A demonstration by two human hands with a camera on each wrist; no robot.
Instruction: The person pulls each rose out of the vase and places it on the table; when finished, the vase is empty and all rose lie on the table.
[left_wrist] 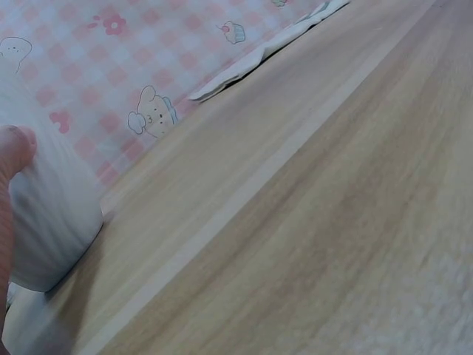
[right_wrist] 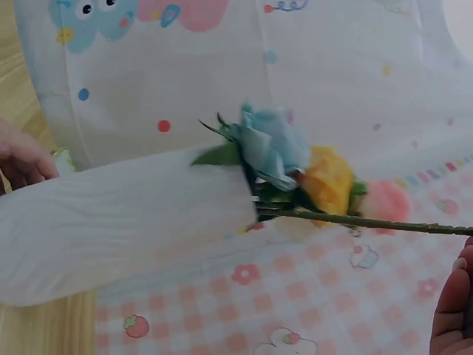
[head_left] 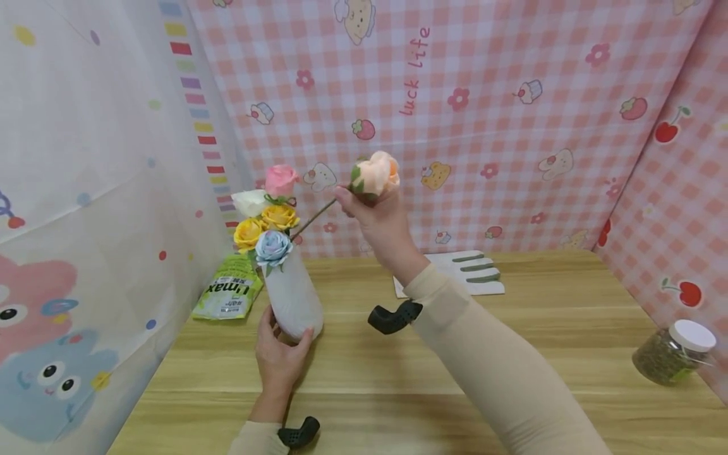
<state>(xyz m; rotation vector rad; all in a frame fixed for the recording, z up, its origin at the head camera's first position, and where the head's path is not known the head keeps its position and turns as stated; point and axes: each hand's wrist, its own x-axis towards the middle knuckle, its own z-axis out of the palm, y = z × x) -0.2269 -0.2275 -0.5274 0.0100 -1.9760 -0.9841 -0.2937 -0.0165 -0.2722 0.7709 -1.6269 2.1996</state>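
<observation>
Gripping white vase (head_left: 292,294) low with left hand (head_left: 281,357), at left of table (head_left: 534,328); pinching stem of peach rose (head_left: 375,174) just under bloom with right hand (head_left: 387,224). Counted five other blooms (head_left: 274,246) at vase mouth; judged in place. Judged peach rose only partway: stem at mouth, depth hidden, head well outside; likely left to seat. Noted green bag (head_left: 230,291) close behind vase at left, limiting that side; more bare wood rightward, toward jar (head_left: 662,360).
</observation>
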